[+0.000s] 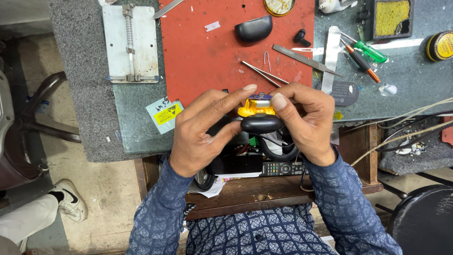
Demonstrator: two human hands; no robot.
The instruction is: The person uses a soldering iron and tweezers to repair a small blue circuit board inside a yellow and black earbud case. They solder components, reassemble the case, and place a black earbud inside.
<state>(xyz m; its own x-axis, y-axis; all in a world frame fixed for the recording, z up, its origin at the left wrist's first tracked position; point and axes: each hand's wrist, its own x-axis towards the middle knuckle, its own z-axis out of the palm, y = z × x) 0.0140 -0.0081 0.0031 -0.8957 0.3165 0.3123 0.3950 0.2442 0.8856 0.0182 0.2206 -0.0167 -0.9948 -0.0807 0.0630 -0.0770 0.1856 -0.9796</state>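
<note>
A small black-and-yellow gadget (258,115), its black oval shell facing the camera, is held above the near edge of the work surface (141,127), both hands pinching it. The left hand (200,132) closes its grip on the left side, the right hand (306,120) on the right (thumb pressed to the top). Beyond, on a red mat (203,52), lie a second black shell (254,28), tweezers (262,73) and a metal file (304,59). A round tin (279,6) at the mat's far edge holds pale bits; a black tray (390,18) holds a yellow sponge (392,11).
</note>
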